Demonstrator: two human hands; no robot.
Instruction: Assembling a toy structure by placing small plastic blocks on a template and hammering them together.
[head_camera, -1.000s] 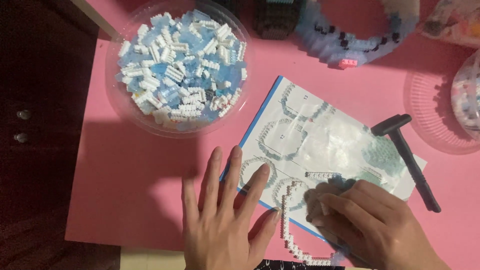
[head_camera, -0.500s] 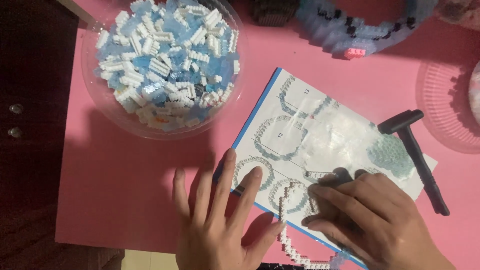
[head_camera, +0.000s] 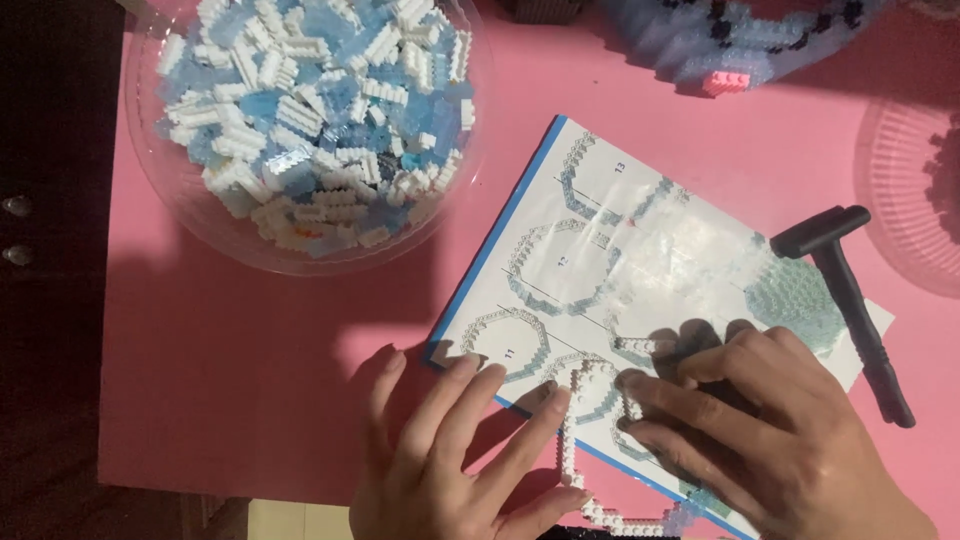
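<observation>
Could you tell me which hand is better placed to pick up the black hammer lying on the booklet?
Probably the right hand: it rests just beside the hammer, while the left hand lies farther off, across the booklet.

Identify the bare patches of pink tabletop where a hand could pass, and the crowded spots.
Bare pink table lies between the clear bowl of bricks, the instruction booklet and the left hand. Crowded: both hands, right hand on the white brick ring, beside the black tool.

Brick bowl (head_camera: 300, 130) sits far left on the table (head_camera: 230, 340); instruction sheet (head_camera: 640, 270) lies centre, hammer tool (head_camera: 850, 300) at its right edge.
</observation>
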